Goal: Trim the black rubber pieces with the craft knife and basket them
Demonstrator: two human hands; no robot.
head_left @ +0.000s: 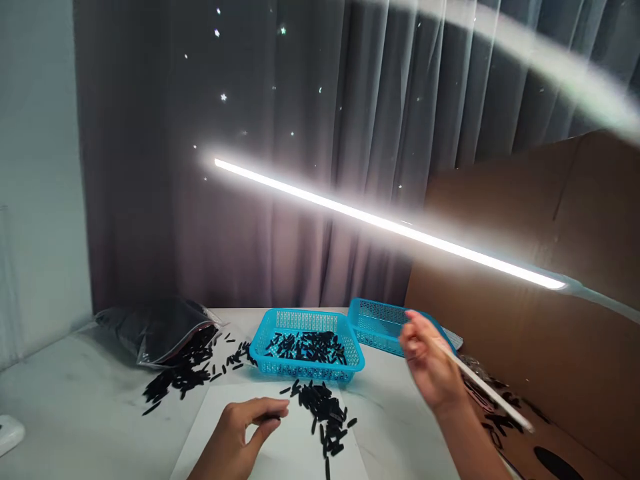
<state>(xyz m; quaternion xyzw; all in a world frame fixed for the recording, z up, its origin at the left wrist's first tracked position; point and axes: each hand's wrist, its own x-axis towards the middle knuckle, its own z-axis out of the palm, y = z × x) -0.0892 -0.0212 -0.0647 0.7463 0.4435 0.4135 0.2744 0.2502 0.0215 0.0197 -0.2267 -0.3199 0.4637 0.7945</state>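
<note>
My left hand (245, 433) is over the white sheet (295, 443), its thumb and fingers pinched on a small black piece that barely shows. To its right, several loose black pieces (320, 403) lie in a pile on the sheet. My right hand (433, 367) is raised at the right, in front of the rear basket, its fingers closed round a thin white stick (493, 393) that slants down to the right. Beyond the sheet, a blue basket (306, 368) holds many of the same black pieces.
A second blue basket (375, 339) stands behind at the right. An open plastic bag (150, 330) spills black pieces at the left. A lit lamp bar (390, 225) crosses above the table (100, 413); a cardboard panel (540, 300) stands at the right.
</note>
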